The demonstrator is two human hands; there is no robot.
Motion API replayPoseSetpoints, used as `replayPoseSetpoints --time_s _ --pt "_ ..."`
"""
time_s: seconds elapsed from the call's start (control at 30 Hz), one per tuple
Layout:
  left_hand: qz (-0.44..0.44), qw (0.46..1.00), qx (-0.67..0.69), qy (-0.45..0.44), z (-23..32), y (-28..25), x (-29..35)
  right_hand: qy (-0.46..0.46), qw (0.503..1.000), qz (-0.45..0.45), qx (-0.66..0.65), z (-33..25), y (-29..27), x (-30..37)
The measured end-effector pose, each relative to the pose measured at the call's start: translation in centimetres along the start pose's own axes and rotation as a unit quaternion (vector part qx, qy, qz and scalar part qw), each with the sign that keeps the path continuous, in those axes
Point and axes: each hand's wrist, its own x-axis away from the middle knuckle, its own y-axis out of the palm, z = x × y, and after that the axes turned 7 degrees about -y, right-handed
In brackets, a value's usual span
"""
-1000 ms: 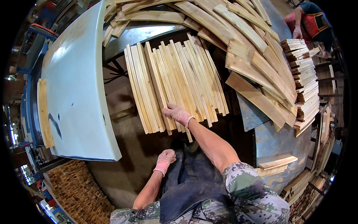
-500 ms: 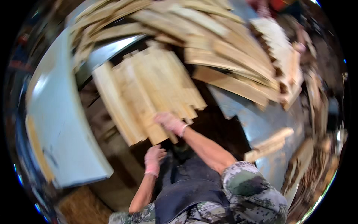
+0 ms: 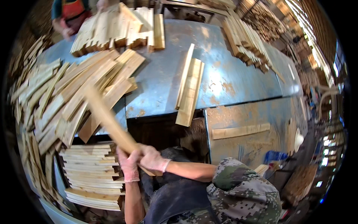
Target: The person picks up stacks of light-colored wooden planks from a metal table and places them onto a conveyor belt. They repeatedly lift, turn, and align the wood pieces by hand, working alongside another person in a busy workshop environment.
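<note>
A pale wooden board (image 3: 109, 120), blurred at its far end, slants up and to the left from my two hands. My left hand (image 3: 128, 166), in a pinkish work glove, is closed on its near part from the left side. Close beside it, my right hand (image 3: 152, 158) wraps over the same board from the right, and the board's near end sticks out below. Left of my left hand lies a stepped stack of boards (image 3: 89, 175). Beyond the held board's tip spreads a loose heap of boards (image 3: 80, 87).
Two boards (image 3: 191, 89) lie on the blue metal table (image 3: 238, 87), overhanging its near edge above a dark gap. A single board (image 3: 240, 130) rests on the lower table at right. Stacks (image 3: 112, 28) stand at the back, and a co-worker (image 3: 72, 15) is at the far left.
My view has swung to the right, so the board stack now appears at lower left. My right hand was on that stack with my left at its near end; now both grip one board.
</note>
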Motion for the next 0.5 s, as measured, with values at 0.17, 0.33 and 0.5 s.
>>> replayPoseSetpoints --time_s 0.17,0.33,0.5 --pt "-0.226 0.968 -0.068 -0.09 -0.6 14.3 -3.7 0.11 0.969 0.219 -0.023 4.3 -17.6 3.8" --pt "-0.147 0.9 -0.407 0.049 -3.0 26.6 -9.7 0.186 0.881 0.433 -0.036 10.3 -30.6 12.2" --pt "-0.145 0.757 -0.623 0.136 0.9 40.1 -11.5 0.186 0.839 0.509 -0.048 13.1 -35.2 15.6"
